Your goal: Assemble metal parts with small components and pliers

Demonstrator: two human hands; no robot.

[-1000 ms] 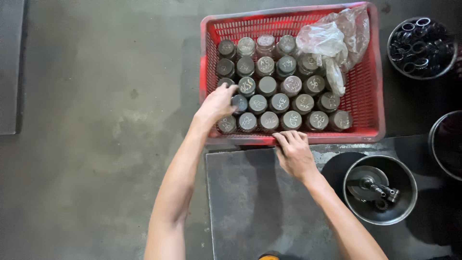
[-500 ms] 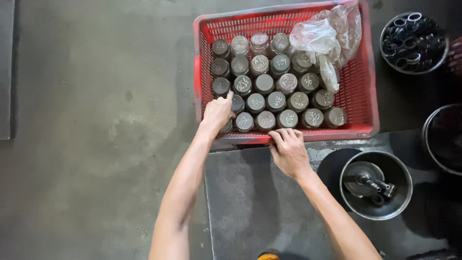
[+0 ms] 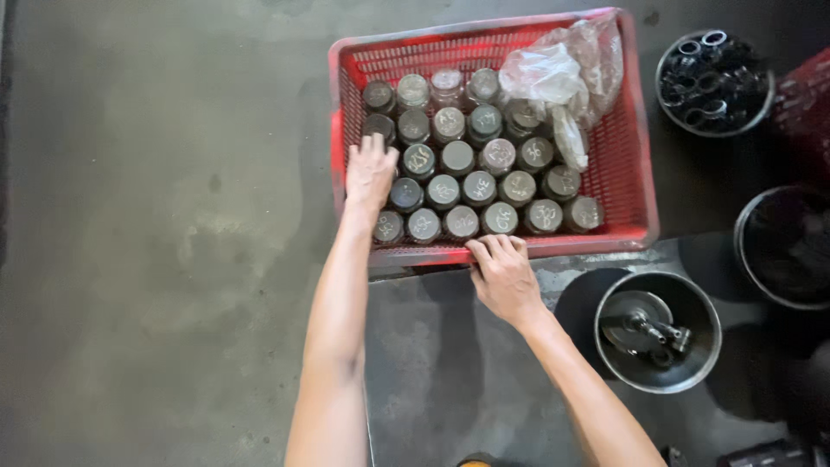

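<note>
The red plastic crate [image 3: 635,164] sits on the grey concrete floor [image 3: 156,242], its near long edge resting against a dark metal plate [image 3: 450,363], and it is packed with rows of grey metal cylinders [image 3: 478,187] standing upright, their round tops marked in chalk. My left hand [image 3: 370,171] lies flat inside the crate at its left end, fingers spread loosely over the cylinders in the near-left corner, palm down and closed around nothing. My right hand [image 3: 504,275] rests on the crate's near rim, about midway along it, fingers curled over the edge and touching the plastic; whether they grip it firmly I cannot tell. A crumpled clear plastic bag [image 3: 562,78] fills the crate's far-right corner, draped partly over the cylinders there. Beyond the right end of the crate, a round metal bowl [image 3: 714,82] holds a heap of dark rings. Near my right forearm, on the plate's right side, a second round metal bowl [image 3: 659,332] holds a single dark machined part. A third dark round container [image 3: 782,246] shows at the right edge of the view, partly cut off.
</note>
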